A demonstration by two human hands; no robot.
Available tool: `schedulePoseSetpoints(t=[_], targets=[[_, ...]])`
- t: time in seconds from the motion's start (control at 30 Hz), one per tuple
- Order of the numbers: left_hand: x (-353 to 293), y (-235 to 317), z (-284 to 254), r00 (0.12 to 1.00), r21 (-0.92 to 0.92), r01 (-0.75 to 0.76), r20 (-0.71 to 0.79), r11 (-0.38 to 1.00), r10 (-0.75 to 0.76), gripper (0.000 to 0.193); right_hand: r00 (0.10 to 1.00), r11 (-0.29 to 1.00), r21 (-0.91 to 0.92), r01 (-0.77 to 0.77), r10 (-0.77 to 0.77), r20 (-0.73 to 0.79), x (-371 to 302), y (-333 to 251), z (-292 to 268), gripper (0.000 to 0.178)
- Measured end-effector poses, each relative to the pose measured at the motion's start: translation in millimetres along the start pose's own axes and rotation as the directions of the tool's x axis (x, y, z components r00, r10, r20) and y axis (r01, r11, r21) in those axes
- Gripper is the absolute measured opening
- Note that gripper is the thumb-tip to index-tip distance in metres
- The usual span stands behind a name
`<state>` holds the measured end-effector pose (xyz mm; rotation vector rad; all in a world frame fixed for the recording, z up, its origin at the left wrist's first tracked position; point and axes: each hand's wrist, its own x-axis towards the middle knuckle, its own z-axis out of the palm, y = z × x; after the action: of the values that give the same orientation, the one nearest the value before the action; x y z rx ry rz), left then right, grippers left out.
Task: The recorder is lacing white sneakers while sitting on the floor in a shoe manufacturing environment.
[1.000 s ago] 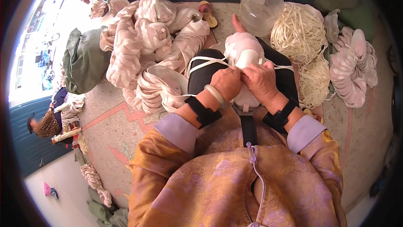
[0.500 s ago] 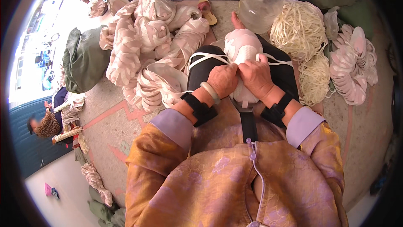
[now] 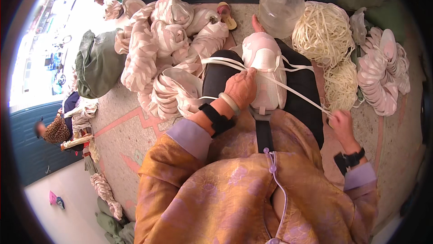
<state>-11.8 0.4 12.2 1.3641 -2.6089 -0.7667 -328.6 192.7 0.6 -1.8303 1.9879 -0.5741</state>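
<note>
A pale pink and white shoe upper [image 3: 265, 50] rests between my knees, its rounded toe pointing away from me. My left hand [image 3: 242, 87] is closed at its left edge, thumb and fingers pinching the upper where a white shoelace [image 3: 301, 93] meets it. Out to the right, my right hand [image 3: 343, 129] is closed on that lace, which stretches taut from the middle of the upper past my right knee. Other strands of lace lie across both my knees, left and right of the upper.
Strung bundles of pale pink uppers [image 3: 140, 59] lie to the left, with another bundle [image 3: 383, 70] at the far right. A heap of cream laces [image 3: 322, 34] sits right of a large clear bottle [image 3: 282, 11]. A green sack [image 3: 100, 65] and a person [image 3: 56, 129] are at the left.
My right hand has moved from the upper out to the right and nearer to me, drawing the lace out with it. My left hand stays at the upper.
</note>
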Motion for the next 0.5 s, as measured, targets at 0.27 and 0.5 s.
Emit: schedulePoseSetpoints(t=[0.27, 0.5], targets=[[7, -15, 1, 0.998, -0.112, -0.040, -0.047, 0.993, 0.035, 0.038, 0.944, 0.936, 0.130, -0.328, 0.317, 0.095, -79, 60, 16, 0.007], [2, -5, -27, 0.984, -0.145, -0.136, -0.135, 0.980, 0.116, 0.027, 0.988, 0.990, -0.072, 0.118, -0.124, -0.091, 21, -47, -2, 0.012]])
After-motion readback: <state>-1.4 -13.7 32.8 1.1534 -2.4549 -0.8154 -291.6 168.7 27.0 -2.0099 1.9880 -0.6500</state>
